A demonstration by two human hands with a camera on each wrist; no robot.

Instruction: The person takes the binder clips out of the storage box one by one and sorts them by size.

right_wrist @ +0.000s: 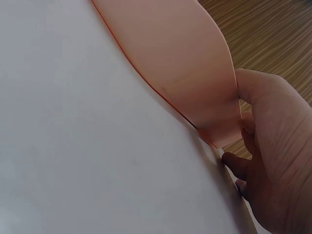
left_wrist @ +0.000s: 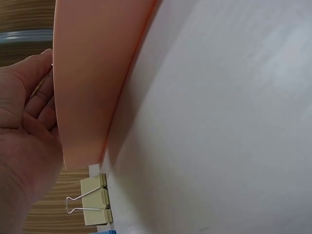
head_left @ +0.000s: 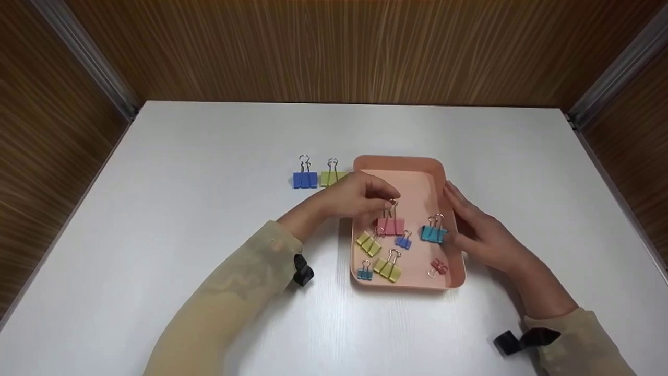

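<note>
Pink binder clip (head_left: 391,225) stands inside the peach tray (head_left: 412,166), near the tray's middle, body down and wire handles up. The left hand (head_left: 360,196) reaches over the tray's left wall and pinches the tops of those handles between thumb and fingertips; the fingers are curled tight on the wire.

The right hand (head_left: 477,230) lies against the outside of the tray's right wall, fingers nearly straight and pressed flat along the rim, holding nothing. The right wrist view confirms the fingers (right_wrist: 253,122) touching the tray wall (right_wrist: 185,63).

Within the tray, toward its near end: a teal clip (head_left: 433,232) just right of the pink one, a small blue clip (head_left: 403,241) just in front of it, a yellow clip (head_left: 369,243) to its left, a second yellow clip (head_left: 388,268) nearer the front wall, a small teal clip (head_left: 365,272) in the front left corner, and a small red clip (head_left: 438,267) at the front right.

Outside the tray, on the white table (head_left: 209,235), a blue clip (head_left: 305,178) and a yellow-green clip (head_left: 331,177) stand side by side just left of the tray's far left corner. The left wrist view shows the yellow-green clip (left_wrist: 95,200) just beside the tray's corner.
</note>
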